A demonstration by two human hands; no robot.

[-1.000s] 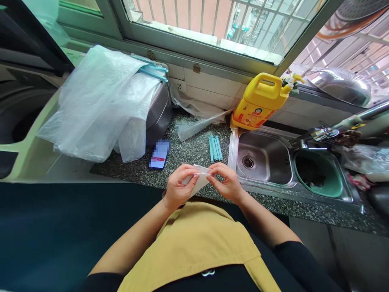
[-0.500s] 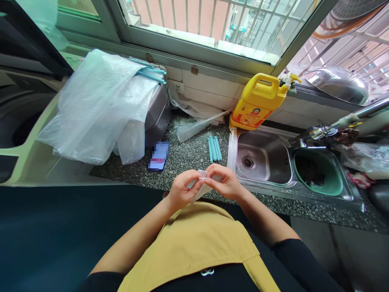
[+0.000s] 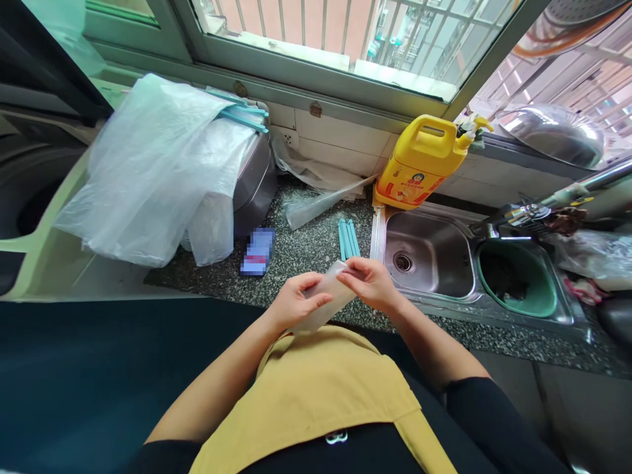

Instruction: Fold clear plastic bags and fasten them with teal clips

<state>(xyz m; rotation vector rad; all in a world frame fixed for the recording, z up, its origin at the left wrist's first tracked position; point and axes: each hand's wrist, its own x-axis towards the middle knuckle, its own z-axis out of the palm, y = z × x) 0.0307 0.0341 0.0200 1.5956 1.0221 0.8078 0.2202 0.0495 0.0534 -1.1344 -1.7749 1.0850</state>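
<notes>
A small translucent plastic bag slants between my two hands, over the counter's front edge and the yellow apron. My right hand pinches its upper corner between thumb and fingers. On the other side, my left hand holds the bag's side, its thumb and index finger spaced apart and the other fingers partly hidden. Just beyond my right hand, several light-blue plastic strips, like bag sealing clips, lie side by side on the speckled counter.
A phone lies left of the strips. Large plastic bags and more blue strips cover a dark appliance. A yellow jug stands behind the steel sink, which holds a green basin. Loose plastic lies near the wall.
My hands have moved apart from their pinch at the bag's edge. More of the bag now shows between them, its corner raised toward the right.
</notes>
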